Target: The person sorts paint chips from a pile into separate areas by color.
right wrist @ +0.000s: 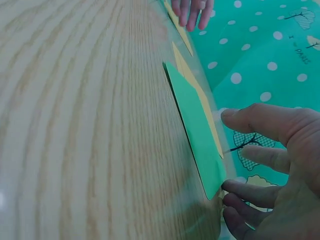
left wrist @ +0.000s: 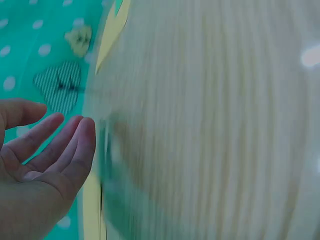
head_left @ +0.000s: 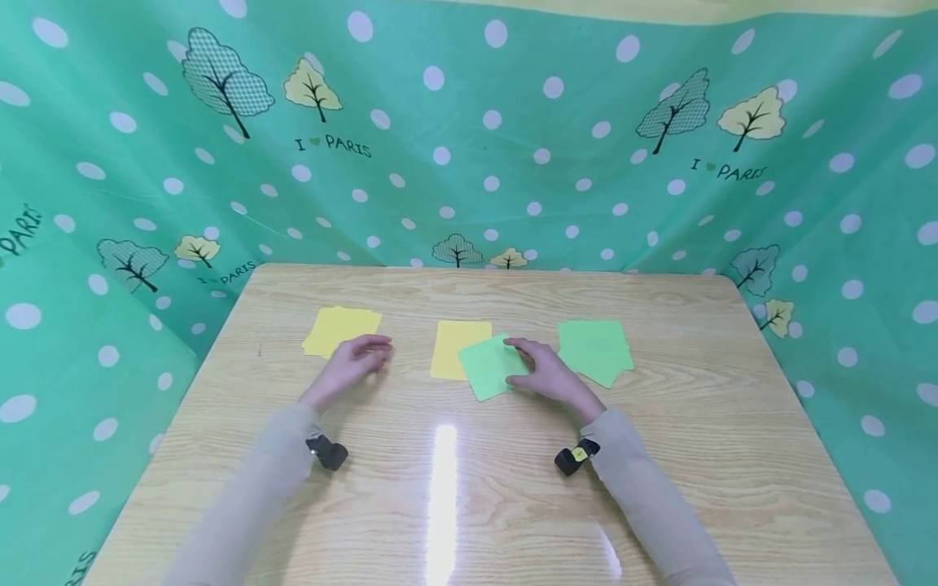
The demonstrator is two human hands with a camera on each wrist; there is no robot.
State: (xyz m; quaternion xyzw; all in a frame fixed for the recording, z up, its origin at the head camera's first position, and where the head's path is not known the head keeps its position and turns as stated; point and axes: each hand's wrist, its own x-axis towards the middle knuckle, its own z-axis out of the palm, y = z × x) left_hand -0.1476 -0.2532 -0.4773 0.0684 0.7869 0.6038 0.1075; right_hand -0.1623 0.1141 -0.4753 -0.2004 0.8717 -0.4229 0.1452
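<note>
A green polka-dot curtain [head_left: 396, 57] hangs behind the tabletop [head_left: 513, 505] at 12 o'clock, the far side from the person. Two pale sleeves reach in, the left sleeve [head_left: 271, 472] from 7 o'clock and the right sleeve [head_left: 652, 496] from 5.

The left hand [head_left: 359, 358] hangs at the 5 o'clock corner of the yellow stack [head_left: 344, 325], fingers loosely bent and pinching nothing. The right hand [head_left: 548, 372] is spread, thumb and fingers apart. The green stack [head_left: 597, 346] lies near it, at about 1 o'clock.

Between the stacks, a yellow card [head_left: 450, 346] lies with its sides running roughly 12 to 6. A green card [head_left: 487, 370] overlaps its 4 o'clock corner, turned askew; its longer sides seem to run from 11 to 5, though it is close to square.

The relation that counts is between this green card and the right hand, clearly the nearer of the two. The card lies at 9 o'clock from the right fingers, whose tips come over its 3 o'clock edge. The right wrist view puts one fingertip against or just beside a corner; true contact cannot be told. From the left fingers, the card is well apart, toward 3 o'clock.
</note>
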